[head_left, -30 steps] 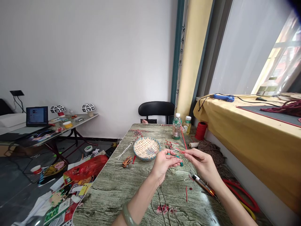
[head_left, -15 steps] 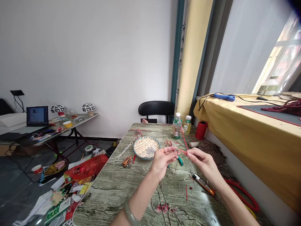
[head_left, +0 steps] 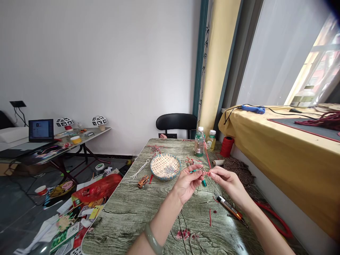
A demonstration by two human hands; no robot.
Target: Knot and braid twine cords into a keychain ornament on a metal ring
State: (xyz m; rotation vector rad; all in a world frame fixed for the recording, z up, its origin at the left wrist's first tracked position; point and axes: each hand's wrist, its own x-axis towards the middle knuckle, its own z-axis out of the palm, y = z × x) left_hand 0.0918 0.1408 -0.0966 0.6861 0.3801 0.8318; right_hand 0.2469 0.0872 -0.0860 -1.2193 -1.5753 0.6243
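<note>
Both hands meet above the middle of a green wood-grain worktop [head_left: 127, 212]. The left hand [head_left: 187, 184] has its fingers [head_left: 196, 176] pressed together in a pinch on a small teal-handled tool [head_left: 203, 182] and the knotted end of a thin red cord [head_left: 206, 159]. The right hand [head_left: 228, 182] faces it, thumb and forefinger pinched on the same cord just right of the knot; the two sets of fingertips nearly touch. The cord runs up and away toward a clear plastic bottle [head_left: 199, 142] at the far side.

Just left of the hands lies a shallow woven basket [head_left: 165, 166] holding small silvery beads, with a tiny orange toy car [head_left: 142, 181] near it. Right of the hands, near the wrist, a dark pen-shaped lighter [head_left: 230, 208] lies flat. Red thread scraps [head_left: 209, 217] dot the bare surface nearer the person.

The worktop's left edge curves toward the viewer, with open wood between it and the hands. On the right, a red thread spool [head_left: 226, 146] and a dark brown cord bundle [head_left: 236, 167] crowd the edge below a yellow-draped ledge [head_left: 278, 148]. A black chair [head_left: 176, 122] stands at the far end.
</note>
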